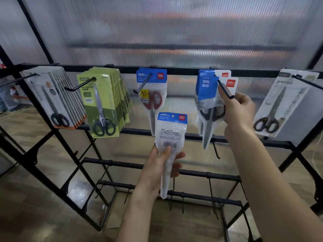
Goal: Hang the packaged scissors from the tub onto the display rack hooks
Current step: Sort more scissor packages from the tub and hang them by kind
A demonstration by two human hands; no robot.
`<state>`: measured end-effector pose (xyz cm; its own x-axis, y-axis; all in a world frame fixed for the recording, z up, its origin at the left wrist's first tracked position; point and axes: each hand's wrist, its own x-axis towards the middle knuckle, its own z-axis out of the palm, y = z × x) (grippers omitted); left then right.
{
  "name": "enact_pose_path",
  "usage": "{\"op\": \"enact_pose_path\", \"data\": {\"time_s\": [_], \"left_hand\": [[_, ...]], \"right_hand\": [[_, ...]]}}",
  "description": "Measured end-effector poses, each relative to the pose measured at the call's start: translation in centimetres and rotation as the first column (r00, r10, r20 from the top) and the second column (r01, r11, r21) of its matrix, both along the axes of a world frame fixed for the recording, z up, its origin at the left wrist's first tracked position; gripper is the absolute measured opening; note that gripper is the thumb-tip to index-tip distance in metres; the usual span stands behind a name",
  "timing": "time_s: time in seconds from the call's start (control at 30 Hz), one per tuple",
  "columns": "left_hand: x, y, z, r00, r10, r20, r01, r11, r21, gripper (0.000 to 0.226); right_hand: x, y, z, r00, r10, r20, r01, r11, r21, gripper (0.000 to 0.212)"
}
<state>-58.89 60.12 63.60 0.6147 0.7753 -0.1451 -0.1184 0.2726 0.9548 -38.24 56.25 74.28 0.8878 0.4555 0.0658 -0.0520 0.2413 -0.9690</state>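
Observation:
My left hand (158,169) grips a packaged scissors (170,135) with a blue header, its back label facing me, held upright below the top rail. My right hand (238,109) holds the blue-and-white pack (208,95) of black-handled scissors that hangs on a black hook (225,89), with my fingers at the hook's tip. A red-handled scissors pack (152,95) hangs alone on the hook to the left. The tub is out of view.
The black display rack (183,71) also carries grey-orange packs (56,98) at far left, green packs (103,102) beside them and a grey pack (286,103) at far right. Empty hooks hang from the lower rails (192,172). A ribbed translucent wall stands behind.

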Motion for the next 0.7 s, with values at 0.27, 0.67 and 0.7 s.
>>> {"op": "enact_pose_path", "data": {"time_s": [0.27, 0.67, 0.7], "left_hand": [[0.2, 0.3, 0.2, 0.997, -0.059, -0.043, 0.060, 0.997, 0.040, 0.027], [0.2, 0.0, 0.2, 0.992, -0.115, 0.050, 0.122, 0.975, -0.187, 0.050], [0.1, -0.1, 0.2, 0.988, -0.139, 0.064, 0.150, 0.964, -0.220, 0.053]], "right_hand": [[3.0, 3.9, 0.3, 0.997, -0.048, -0.057, 0.039, 0.989, -0.140, 0.058], [-5.0, -2.1, -7.5, 0.989, 0.048, 0.143, -0.034, 0.994, -0.101, 0.030], [-5.6, -2.4, -8.2, 0.976, 0.170, 0.139, -0.149, 0.977, -0.149, 0.030]]}}
